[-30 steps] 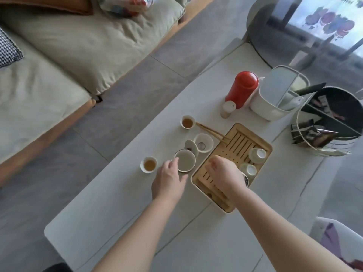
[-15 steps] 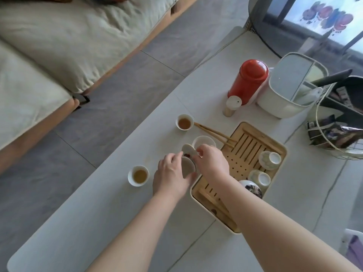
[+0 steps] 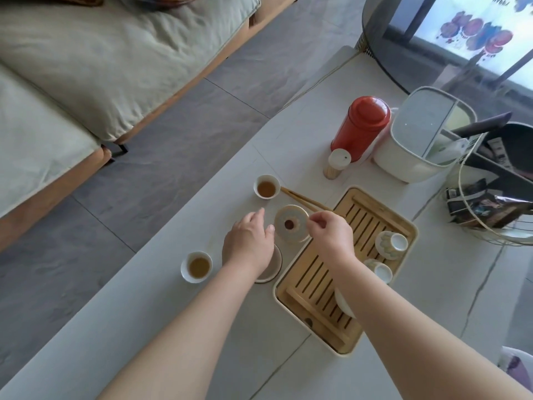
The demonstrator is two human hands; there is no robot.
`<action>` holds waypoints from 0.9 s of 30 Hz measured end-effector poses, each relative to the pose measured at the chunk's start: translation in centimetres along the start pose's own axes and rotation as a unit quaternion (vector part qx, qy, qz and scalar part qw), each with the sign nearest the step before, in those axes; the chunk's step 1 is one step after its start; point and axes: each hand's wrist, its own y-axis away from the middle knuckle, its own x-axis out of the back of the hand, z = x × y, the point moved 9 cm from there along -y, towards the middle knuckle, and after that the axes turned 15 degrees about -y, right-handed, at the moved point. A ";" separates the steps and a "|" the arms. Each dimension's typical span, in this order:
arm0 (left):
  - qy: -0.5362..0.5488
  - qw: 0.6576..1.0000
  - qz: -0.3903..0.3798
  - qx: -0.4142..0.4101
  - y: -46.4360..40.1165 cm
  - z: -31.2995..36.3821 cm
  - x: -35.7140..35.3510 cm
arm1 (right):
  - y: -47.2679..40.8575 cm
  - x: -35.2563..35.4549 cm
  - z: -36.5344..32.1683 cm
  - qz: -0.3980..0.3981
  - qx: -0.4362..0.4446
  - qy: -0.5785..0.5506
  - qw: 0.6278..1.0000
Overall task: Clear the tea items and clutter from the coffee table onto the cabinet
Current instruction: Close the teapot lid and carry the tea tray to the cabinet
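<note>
I see the right hand (image 3: 331, 235) over the coffee table (image 3: 144, 327), and its thumb and finger pinch the edge of a small round white lid (image 3: 291, 224); the lid is turned so its flat underside with a dark spot in the middle faces up at me; it is held between my two hands, just off the near-left corner of the wooden tea tray (image 3: 346, 255); the left hand (image 3: 248, 243) is just to the left of the lid, with its fingers loose and a little spread, and it holds nothing; I cannot tell if its fingertips touch the lid; under the left hand I see part of a round white saucer (image 3: 272, 268) lying flat on the table, touching the tray's left edge or very near it; one small white cup with brown tea (image 3: 197, 267) stands to the left of the saucer, near the left wrist; another cup with tea (image 3: 266, 187) stands farther away, past the lid; a pair of wooden tongs (image 3: 305, 200) lies from that cup toward the tray, passing just behind the lid; on the tray two small white cups (image 3: 390, 243) stand at the right side, and a white bowl (image 3: 344, 303) is partly hidden by the right arm; at the far end of the table stand a red canister (image 3: 362, 127), a small jar with a white top (image 3: 337, 166) and a white box with a clear lid (image 3: 418, 140); a wire basket (image 3: 496, 215) with dark packets is at the right.
</note>
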 end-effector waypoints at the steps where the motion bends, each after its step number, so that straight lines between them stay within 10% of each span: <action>1: -0.012 1.000 -0.019 -0.002 -0.5 0.4 -0.2 | -0.3 0.5 0.3 0.003 -0.010 -0.016 1.000; 9: -0.093 0.987 -0.129 0.024 -2.5 2.0 -2.6 | -1.4 0.2 3.3 0.015 -0.076 -0.090 0.993; 27: 0.037 0.996 -0.069 0.045 -3.5 1.0 -2.9 | -1.6 -1.2 3.8 -0.017 -0.083 -0.121 0.989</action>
